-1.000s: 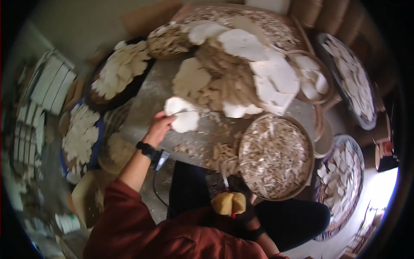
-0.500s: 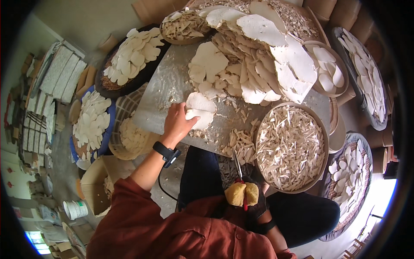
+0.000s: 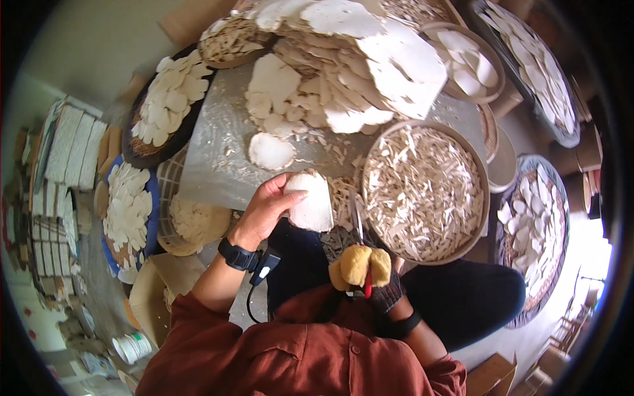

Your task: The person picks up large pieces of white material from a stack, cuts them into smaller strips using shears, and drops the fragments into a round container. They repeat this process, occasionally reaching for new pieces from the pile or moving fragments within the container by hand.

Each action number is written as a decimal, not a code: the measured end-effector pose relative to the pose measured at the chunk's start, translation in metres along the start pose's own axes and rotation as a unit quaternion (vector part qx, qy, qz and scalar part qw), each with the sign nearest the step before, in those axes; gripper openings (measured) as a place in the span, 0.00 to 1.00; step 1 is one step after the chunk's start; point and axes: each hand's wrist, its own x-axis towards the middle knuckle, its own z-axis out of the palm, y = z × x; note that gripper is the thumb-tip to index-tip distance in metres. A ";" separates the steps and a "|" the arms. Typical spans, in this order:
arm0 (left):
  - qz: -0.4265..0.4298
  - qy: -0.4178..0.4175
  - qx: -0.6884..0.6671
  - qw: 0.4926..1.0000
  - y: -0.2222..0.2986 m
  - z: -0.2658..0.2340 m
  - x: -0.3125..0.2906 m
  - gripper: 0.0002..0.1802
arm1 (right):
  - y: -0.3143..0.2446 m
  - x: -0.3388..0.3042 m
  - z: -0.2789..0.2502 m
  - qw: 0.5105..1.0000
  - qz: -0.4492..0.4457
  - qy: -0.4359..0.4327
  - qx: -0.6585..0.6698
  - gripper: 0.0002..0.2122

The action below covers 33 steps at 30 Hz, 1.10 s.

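Two-handed but apart: pinching white slice (image 3: pixel 312 206) with left hand (image 3: pixel 265 206); clamping yellow-padded scissors (image 3: pixel 357 265) in right hand (image 3: pixel 388 292) (gloved). Near round tray (image 3: pixel 485 191), at two o'clock from scissors.

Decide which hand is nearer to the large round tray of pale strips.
Right. The gloved right hand is beside the near edge of the tray; the left hand, holding a pale slice, is farther away, to the tray's left.

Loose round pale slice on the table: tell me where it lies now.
In the head view, the loose round slice lies on the grey tabletop, left of centre, between the big heap of slices and the left hand.
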 end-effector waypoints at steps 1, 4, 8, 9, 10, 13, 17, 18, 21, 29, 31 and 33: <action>0.000 -0.020 0.044 0.999 -0.002 0.010 0.001 0.19 | 0.001 0.000 0.003 1.000 -0.022 0.001 -0.016 0.19; -0.049 -0.052 0.076 0.995 -0.014 0.031 -0.001 0.20 | -0.001 -0.002 0.006 0.996 -0.040 0.004 -0.081 0.15; -0.093 -0.062 0.100 0.989 -0.030 0.042 0.004 0.29 | -0.003 0.004 0.004 0.973 -0.030 -0.007 0.230 0.17; -0.078 -0.055 0.086 0.992 -0.033 0.044 0.003 0.33 | -0.002 0.007 0.005 0.956 -0.062 -0.007 0.288 0.18; -0.073 -0.036 0.062 0.995 -0.037 0.047 0.001 0.33 | -0.004 0.009 0.005 0.949 -0.079 -0.011 0.304 0.20; -0.053 0.034 -0.055 0.997 -0.048 0.059 -0.012 0.33 | -0.004 0.010 0.010 0.984 -0.086 0.072 0.139 0.33; -0.018 0.099 -0.036 0.994 -0.059 0.070 -0.024 0.31 | -0.007 0.000 0.014 0.977 -0.020 0.183 -0.105 0.31; -0.009 0.095 -0.022 0.995 -0.059 0.069 -0.025 0.31 | -0.007 0.000 0.013 0.974 -0.029 0.188 -0.119 0.31; -0.038 0.084 -0.008 0.996 -0.054 0.061 -0.021 0.29 | -0.004 0.003 0.008 0.978 -0.041 0.192 -0.071 0.32; 0.042 0.148 -0.008 0.988 -0.065 0.071 -0.021 0.27 | 0.007 -0.008 -0.008 0.938 -0.022 0.127 -0.322 0.19; 0.028 0.137 0.007 0.990 -0.068 0.073 -0.020 0.27 | 0.014 -0.009 -0.010 0.951 -0.034 0.130 -0.279 0.20; 0.031 0.129 0.025 0.991 -0.066 0.070 -0.016 0.28 | 0.018 -0.009 -0.012 0.821 -0.084 0.099 -0.556 0.20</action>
